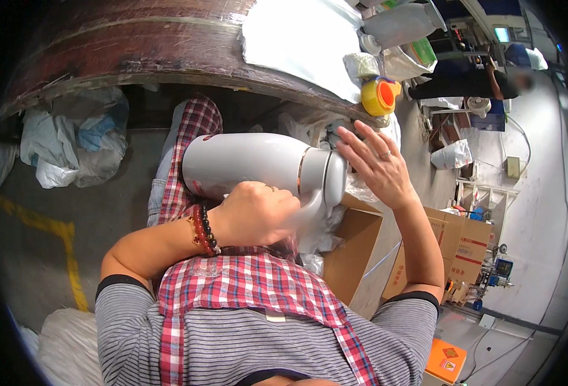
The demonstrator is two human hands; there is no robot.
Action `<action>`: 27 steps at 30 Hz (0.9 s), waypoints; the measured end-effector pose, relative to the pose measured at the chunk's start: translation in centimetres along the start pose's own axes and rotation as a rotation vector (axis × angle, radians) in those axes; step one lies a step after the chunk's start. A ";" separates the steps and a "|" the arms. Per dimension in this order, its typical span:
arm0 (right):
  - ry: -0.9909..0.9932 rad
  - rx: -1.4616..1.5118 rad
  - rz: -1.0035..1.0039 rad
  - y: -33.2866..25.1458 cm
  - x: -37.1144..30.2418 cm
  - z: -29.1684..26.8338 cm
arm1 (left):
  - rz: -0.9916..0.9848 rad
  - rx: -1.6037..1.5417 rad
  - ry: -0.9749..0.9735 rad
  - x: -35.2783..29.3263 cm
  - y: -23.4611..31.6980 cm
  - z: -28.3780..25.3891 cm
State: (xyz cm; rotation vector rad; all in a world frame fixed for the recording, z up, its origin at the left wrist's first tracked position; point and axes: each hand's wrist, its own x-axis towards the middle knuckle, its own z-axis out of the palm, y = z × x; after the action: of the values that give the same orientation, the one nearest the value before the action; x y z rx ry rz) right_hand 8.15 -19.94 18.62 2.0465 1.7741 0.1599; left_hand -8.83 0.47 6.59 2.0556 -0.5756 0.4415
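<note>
A pale grey thermos jug (pixel 245 161) lies on its side across my lap, base to the left and lid to the right. A thin copper-coloured ring circles its neck, and small red marks show on the body. My left hand (pixel 258 212) is closed at the jug's handle (pixel 313 209), which is partly blurred and partly hidden by the fingers. At the rounded lid (pixel 335 179), my right hand (pixel 380 167) is open with its fingers stretched out. Its fingertips are beside the lid's upper edge; whether they touch it I cannot tell.
Ahead runs a worn wooden table (pixel 168 48) with white sheets (pixel 303 45) and a yellow-orange tape dispenser (pixel 379 96). An open cardboard box (pixel 354 248) stands right of my lap. Plastic bags (pixel 75 141) hang at the left. Another person (pixel 457 78) is at the far right.
</note>
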 end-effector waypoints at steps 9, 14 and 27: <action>0.080 0.402 0.031 -2.3 -3.7 1.8 | -0.062 -0.084 0.108 0.6 -1.0 -1.7; 0.195 0.177 -0.257 -2.0 -1.9 -1.8 | -0.019 -0.320 -0.144 1.0 -2.7 -4.0; 0.210 0.625 0.143 -1.1 3.9 -0.7 | -0.233 -0.262 0.026 0.7 -1.6 -2.1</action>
State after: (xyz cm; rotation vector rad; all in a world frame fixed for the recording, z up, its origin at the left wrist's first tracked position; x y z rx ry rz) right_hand 7.62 -15.89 18.09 2.6767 1.9782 -0.1701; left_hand -7.52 2.87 6.91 1.8353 -0.3519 0.2407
